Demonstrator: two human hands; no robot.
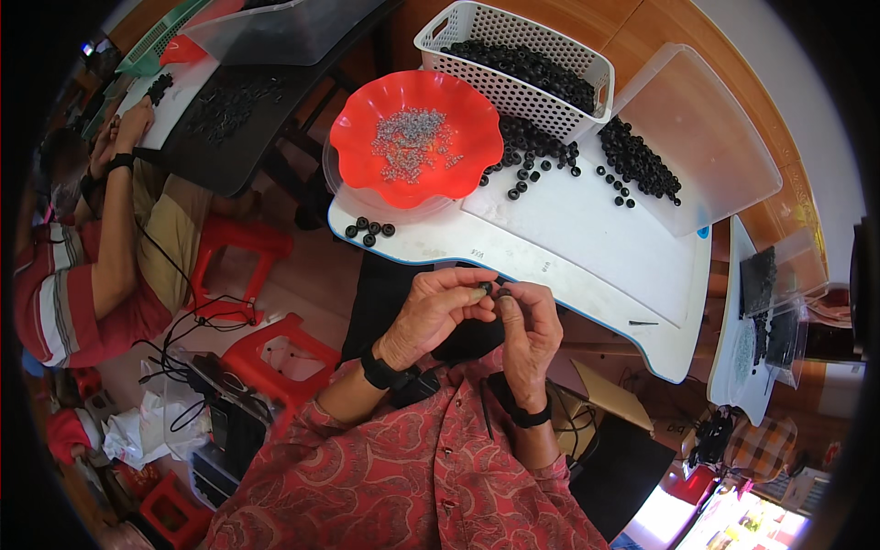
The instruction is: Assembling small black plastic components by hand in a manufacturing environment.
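My left hand [429,314] pinches a small black round part [486,287] between thumb and fingertips, in front of the white table's edge. Close beside it, my right hand [529,341] is closed in a pinch on a small dark piece [502,293], whose kind is too small to make out. The fingertips of both hands almost meet. Just beyond them, several black round parts [370,229] lie near the table's left corner. A red wavy-rimmed bowl [353,151] holds many small clear-grey pieces [410,137].
A white perforated basket [513,87] full of black parts stands at the back, with loose parts [536,147] spilled before it. A clear plastic bin [706,137] lies tipped with more parts. A thin dark tool [643,323] rests near the right edge. Another person [92,266] works at left.
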